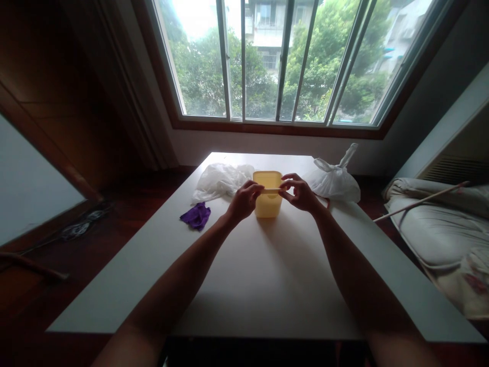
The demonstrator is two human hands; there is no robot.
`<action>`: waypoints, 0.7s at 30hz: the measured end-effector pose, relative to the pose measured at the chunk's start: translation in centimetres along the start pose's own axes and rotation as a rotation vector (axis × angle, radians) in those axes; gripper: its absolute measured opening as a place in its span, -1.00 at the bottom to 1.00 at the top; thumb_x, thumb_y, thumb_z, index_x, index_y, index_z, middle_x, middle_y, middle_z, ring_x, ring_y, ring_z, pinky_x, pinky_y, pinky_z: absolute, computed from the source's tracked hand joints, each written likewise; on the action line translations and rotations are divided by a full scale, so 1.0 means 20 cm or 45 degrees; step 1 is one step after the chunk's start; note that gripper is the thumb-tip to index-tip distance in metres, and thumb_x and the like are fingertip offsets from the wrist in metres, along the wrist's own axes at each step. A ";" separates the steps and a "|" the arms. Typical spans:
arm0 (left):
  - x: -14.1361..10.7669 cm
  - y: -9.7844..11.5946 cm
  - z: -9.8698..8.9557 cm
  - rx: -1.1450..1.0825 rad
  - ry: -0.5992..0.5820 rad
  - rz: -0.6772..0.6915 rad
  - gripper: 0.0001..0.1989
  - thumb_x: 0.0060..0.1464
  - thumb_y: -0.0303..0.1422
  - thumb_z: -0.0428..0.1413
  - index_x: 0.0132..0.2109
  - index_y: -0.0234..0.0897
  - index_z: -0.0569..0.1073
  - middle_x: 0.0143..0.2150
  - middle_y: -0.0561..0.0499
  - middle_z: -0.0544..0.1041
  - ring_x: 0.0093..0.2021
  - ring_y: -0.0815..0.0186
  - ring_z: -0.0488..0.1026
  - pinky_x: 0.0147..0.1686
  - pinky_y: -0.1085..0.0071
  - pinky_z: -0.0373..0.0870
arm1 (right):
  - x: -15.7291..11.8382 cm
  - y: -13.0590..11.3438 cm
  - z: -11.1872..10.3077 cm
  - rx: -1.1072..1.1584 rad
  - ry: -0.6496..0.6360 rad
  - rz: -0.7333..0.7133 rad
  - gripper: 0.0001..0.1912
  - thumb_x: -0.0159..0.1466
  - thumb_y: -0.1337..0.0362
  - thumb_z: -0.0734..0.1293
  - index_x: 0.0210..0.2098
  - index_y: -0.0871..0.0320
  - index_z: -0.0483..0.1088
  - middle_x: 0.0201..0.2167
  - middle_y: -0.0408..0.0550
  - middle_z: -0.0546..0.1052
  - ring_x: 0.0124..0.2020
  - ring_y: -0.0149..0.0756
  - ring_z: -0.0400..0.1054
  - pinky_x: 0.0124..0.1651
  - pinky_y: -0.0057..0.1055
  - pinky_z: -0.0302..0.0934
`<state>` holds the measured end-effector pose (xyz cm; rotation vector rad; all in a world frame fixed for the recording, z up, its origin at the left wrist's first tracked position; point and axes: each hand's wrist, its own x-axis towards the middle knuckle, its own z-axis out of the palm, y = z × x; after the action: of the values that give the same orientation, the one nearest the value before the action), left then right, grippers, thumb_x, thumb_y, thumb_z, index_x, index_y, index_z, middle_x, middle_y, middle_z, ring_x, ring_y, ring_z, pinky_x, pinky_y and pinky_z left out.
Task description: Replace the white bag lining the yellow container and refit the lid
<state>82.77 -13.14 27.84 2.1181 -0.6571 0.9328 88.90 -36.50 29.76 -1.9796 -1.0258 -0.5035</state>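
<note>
A yellow translucent container (268,208) stands on the white table (260,265), its top facing up. In front of its upper part, a thin pale strip (271,191) is stretched level between both hands. My left hand (246,199) pinches the strip's left end. My right hand (298,192) has its thumb and fingers on the right end. Whether the strip is a separate piece or part of the container's lid is too small to tell.
A crumpled white plastic bag (219,181) and a purple cloth (196,216) lie to the left. A tied white bag (336,181) sits at the right edge, partly over an orange-brown item. Beyond the table is a window; a cushioned seat (428,224) stands right.
</note>
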 end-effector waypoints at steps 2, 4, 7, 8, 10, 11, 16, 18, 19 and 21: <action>-0.01 0.01 0.00 -0.012 -0.010 0.017 -0.81 0.28 -0.45 0.05 -0.06 -0.29 0.55 -0.14 -0.11 0.51 -0.20 0.31 0.49 -0.23 0.39 0.47 | 0.00 0.00 -0.01 0.002 -0.018 0.001 -0.79 0.23 0.12 0.43 -0.29 0.15 0.53 -0.03 0.10 0.45 -0.33 -0.32 0.40 -0.38 -0.35 0.36; -0.03 0.02 0.00 -0.024 -0.021 0.031 -0.80 0.29 -0.44 0.05 -0.03 -0.29 0.54 -0.11 -0.13 0.51 -0.19 0.30 0.49 -0.22 0.39 0.48 | 0.00 0.00 -0.01 0.001 -0.036 0.004 -0.79 0.22 0.12 0.43 -0.29 0.15 0.53 -0.03 0.09 0.46 -0.33 -0.32 0.40 -0.37 -0.34 0.37; -0.04 0.03 -0.02 -0.034 -0.024 0.012 -0.74 0.28 -0.41 0.06 0.07 -0.27 0.50 0.01 -0.16 0.50 -0.23 0.35 0.48 -0.22 0.39 0.49 | -0.01 0.00 -0.02 -0.010 -0.065 0.005 -0.79 0.22 0.13 0.43 -0.30 0.16 0.53 -0.03 0.09 0.46 -0.33 -0.31 0.41 -0.33 -0.32 0.38; -0.05 0.03 -0.03 -0.032 -0.018 -0.013 -0.71 0.28 -0.39 0.07 0.11 -0.26 0.48 0.06 -0.16 0.48 -0.27 0.38 0.47 -0.23 0.39 0.49 | -0.01 0.00 -0.03 -0.015 -0.077 0.005 -0.79 0.22 0.13 0.44 -0.29 0.16 0.53 -0.03 0.09 0.46 -0.33 -0.31 0.41 -0.32 -0.31 0.39; -0.05 0.01 -0.07 0.011 -0.004 -0.107 -0.68 0.26 -0.34 0.08 0.13 -0.26 0.46 0.09 -0.15 0.47 -0.35 0.42 0.45 -0.25 0.41 0.49 | -0.01 -0.01 -0.05 -0.025 -0.094 0.011 -0.77 0.21 0.12 0.45 -0.26 0.16 0.54 -0.01 0.09 0.45 -0.33 -0.32 0.41 -0.28 -0.29 0.40; -0.06 -0.01 -0.10 0.070 -0.009 -0.177 -0.69 0.25 -0.31 0.08 0.11 -0.26 0.47 0.07 -0.15 0.49 -0.37 0.41 0.46 -0.26 0.41 0.48 | -0.01 -0.02 -0.06 -0.030 -0.094 0.018 -0.75 0.20 0.11 0.45 -0.23 0.15 0.54 0.01 0.10 0.44 -0.33 -0.32 0.42 -0.26 -0.28 0.41; -0.14 -0.22 -0.35 0.745 -0.450 -0.866 -0.77 0.14 -0.18 0.15 -0.26 -0.25 0.58 -0.28 -0.13 0.61 -0.24 0.14 0.56 -0.22 0.33 0.43 | -0.01 -0.06 -0.10 -0.054 -0.016 0.062 -0.66 0.21 0.05 0.45 -0.13 0.13 0.54 0.06 0.13 0.41 -0.32 -0.31 0.42 -0.20 -0.23 0.42; -0.19 -0.31 -0.44 0.946 -0.530 -1.115 -0.74 0.06 -0.13 0.22 -0.26 -0.24 0.58 -0.21 -0.19 0.62 -0.17 0.05 0.57 -0.21 0.28 0.43 | -0.01 -0.07 -0.11 -0.062 0.003 0.066 -0.66 0.22 0.04 0.44 -0.14 0.14 0.54 0.06 0.13 0.41 -0.32 -0.30 0.42 -0.18 -0.21 0.42; -0.21 -0.35 -0.48 1.002 -0.549 -1.188 -0.71 0.01 -0.11 0.25 -0.27 -0.25 0.57 -0.18 -0.22 0.62 -0.15 0.01 0.57 -0.22 0.26 0.44 | -0.01 -0.07 -0.11 -0.064 0.008 0.066 -0.66 0.22 0.03 0.44 -0.14 0.14 0.55 0.06 0.12 0.41 -0.31 -0.30 0.42 -0.18 -0.21 0.42; -0.25 -0.40 -0.52 1.031 -0.630 -1.311 -0.67 -0.07 -0.09 0.30 -0.30 -0.27 0.57 -0.15 -0.27 0.62 -0.12 -0.04 0.57 -0.21 0.22 0.45 | -0.01 -0.07 -0.11 -0.066 0.008 0.064 -0.66 0.23 0.03 0.43 -0.15 0.14 0.55 0.05 0.12 0.41 -0.31 -0.29 0.42 -0.17 -0.20 0.42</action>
<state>80.85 0.66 25.73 2.8839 0.7383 0.0422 87.75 -37.98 31.60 -2.0431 -0.9656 -0.5130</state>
